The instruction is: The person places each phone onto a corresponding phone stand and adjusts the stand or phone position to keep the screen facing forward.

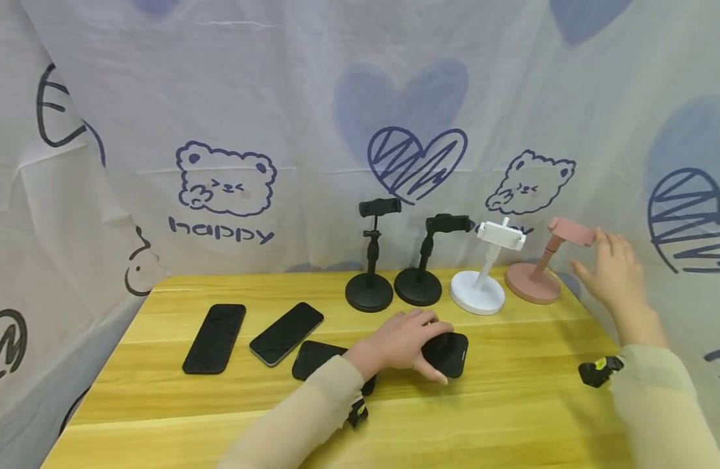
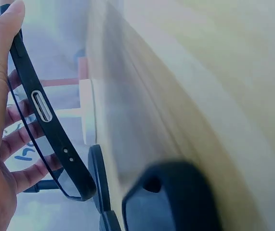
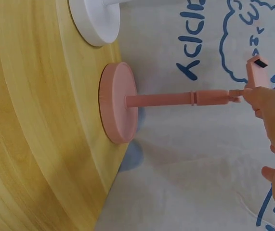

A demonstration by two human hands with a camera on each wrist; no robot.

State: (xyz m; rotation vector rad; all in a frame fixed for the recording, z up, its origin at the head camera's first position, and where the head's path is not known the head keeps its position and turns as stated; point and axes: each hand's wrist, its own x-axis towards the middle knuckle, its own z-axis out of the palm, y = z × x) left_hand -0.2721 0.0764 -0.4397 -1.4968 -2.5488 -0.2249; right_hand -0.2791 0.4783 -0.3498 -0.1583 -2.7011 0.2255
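Note:
My left hand (image 1: pixel 403 342) grips a black-cased smartphone (image 1: pixel 450 358) by its edges, thumb on one side and fingers on the other. The left wrist view shows this phone tilted, its charging port facing the camera, held off the tabletop. At the right, my right hand (image 1: pixel 618 277) is at the end of the clamp on a pink phone stand (image 1: pixel 534 283), thumb and fingers apart. In the right wrist view a fingertip overlaps the pink clamp (image 3: pixel 258 74); whether it touches cannot be made out.
Beside the pink stand are a white phone stand (image 1: pixel 478 293) and two black ones, including the leftmost stand (image 1: pixel 369 292). Three more phones lie at the left: one phone (image 1: pixel 215 339), a second phone (image 1: pixel 286 333), and a third phone (image 1: pixel 318 360) partly under the left forearm. A printed curtain (image 1: pixel 301 130) hangs behind.

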